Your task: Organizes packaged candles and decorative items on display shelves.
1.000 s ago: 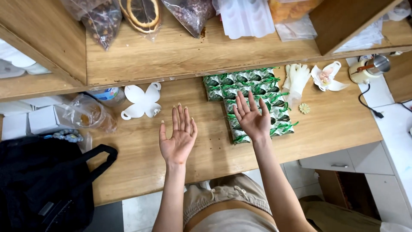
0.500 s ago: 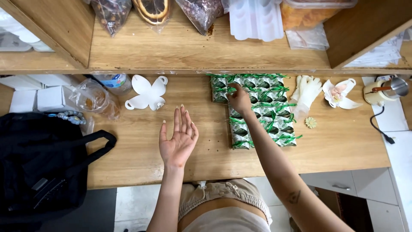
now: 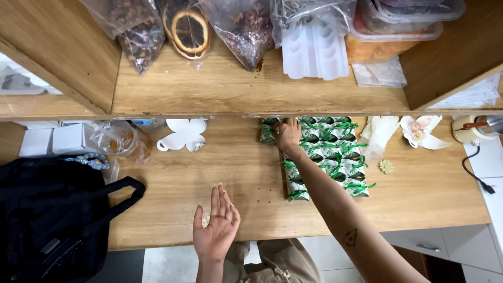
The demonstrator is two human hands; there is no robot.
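Observation:
Rows of small green-and-white packets (image 3: 335,157) tied with green ribbon lie on the wooden table (image 3: 251,178), under the shelf's edge. My right hand (image 3: 287,133) reaches to their far left corner, fingers curled down on one packet (image 3: 270,135). My left hand (image 3: 216,228) hovers flat and palm-up over the table's near edge, fingers straight and close together, holding nothing. A small pale bit (image 3: 205,220) lies beside its thumb.
A black bag (image 3: 52,220) fills the left end. Behind it are white boxes (image 3: 57,139), a crumpled plastic bag (image 3: 118,140) and a white butterfly-shaped dish (image 3: 183,133). At right: white glove (image 3: 380,133), paper flower (image 3: 422,131), cable (image 3: 471,167). The shelf (image 3: 236,89) holds bags of dried goods.
My right hand slid from the middle of the packets to their far left corner and curled. My left hand drew back toward the near edge.

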